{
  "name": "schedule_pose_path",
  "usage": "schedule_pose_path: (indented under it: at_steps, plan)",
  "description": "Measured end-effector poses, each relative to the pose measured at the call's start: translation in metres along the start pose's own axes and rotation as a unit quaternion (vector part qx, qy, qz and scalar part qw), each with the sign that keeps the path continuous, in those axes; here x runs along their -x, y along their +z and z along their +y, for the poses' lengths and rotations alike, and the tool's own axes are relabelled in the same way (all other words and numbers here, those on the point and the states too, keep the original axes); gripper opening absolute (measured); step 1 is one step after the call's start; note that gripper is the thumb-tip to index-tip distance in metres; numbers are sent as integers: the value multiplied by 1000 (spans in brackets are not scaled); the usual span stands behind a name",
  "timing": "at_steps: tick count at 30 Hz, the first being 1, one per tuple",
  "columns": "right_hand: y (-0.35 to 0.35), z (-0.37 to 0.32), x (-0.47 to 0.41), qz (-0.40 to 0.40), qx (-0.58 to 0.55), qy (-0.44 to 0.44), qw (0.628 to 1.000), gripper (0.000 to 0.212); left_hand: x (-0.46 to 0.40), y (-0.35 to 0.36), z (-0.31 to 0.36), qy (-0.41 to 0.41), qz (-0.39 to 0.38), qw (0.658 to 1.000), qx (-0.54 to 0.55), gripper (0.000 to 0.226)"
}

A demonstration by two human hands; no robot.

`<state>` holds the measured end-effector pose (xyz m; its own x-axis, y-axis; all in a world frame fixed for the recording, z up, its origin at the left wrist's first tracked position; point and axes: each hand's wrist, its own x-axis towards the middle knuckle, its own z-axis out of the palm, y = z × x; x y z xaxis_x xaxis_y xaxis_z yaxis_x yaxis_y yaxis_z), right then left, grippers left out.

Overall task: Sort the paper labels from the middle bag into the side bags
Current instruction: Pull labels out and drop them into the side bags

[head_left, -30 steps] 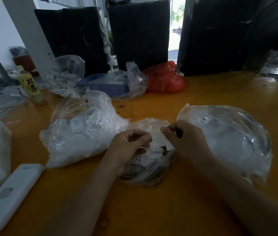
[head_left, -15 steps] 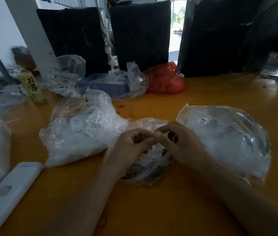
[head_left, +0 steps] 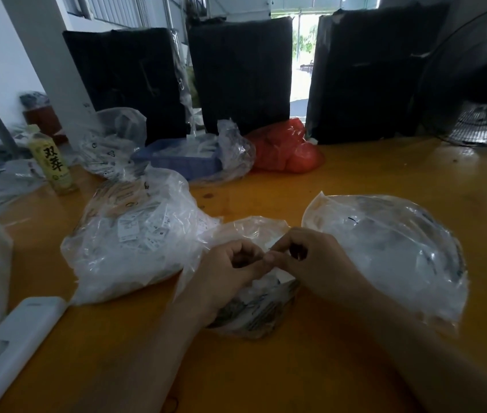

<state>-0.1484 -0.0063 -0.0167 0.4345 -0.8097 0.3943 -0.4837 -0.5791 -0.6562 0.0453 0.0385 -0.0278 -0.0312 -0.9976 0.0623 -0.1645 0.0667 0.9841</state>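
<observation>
While both hands meet over middle bag (head_left: 254, 305) on desk (head_left: 340, 180), risks, biggest first: left side bag (head_left: 135, 234) and right side bag (head_left: 391, 251) look alike, so misfiling likely. Left hand (head_left: 230, 272) and right hand (head_left: 316, 263), each grip pinching white paper label (head_left: 276, 248); thin paper may tear or stick doubled.

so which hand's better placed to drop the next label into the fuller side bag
Left, probably. The left hand sits right beside the fuller left bag, while the right hand is next to the emptier right bag. Both pinch at paper over the middle bag.
</observation>
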Motion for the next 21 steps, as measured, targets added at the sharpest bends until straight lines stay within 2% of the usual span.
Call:
schedule_pose_path:
  at_steps: [6, 9, 11, 14, 16, 19, 21]
  plan:
    - [3, 2, 0, 65, -2, 44, 997, 28, -3, -3, -1, -23, 7, 999, 29, 3]
    - [6, -1, 1, 79, 2, 56, 995, 26, -3, -3, -1, -40, 24, 997, 59, 5]
    - [8, -4, 1, 74, 9, 55, 996, 20, -4, -3, 1, -57, 35, 990, 126, 9]
    - [11, -6, 0, 82, 10, 52, 995, 19, -6, -4, 3, -82, 46, 957, 273, 16]
    - [13, -7, 0, 78, 31, 45, 995, 24, -8, -4, 2, -80, 48, 939, 330, 18]
    - [16, -6, -2, 75, 44, 39, 995, 27, -9, -2, 0, -67, 49, 940, 330, 29]
    - [15, -4, -3, 85, 24, 50, 995, 27, -9, -1, -1, -64, 57, 944, 319, 26]
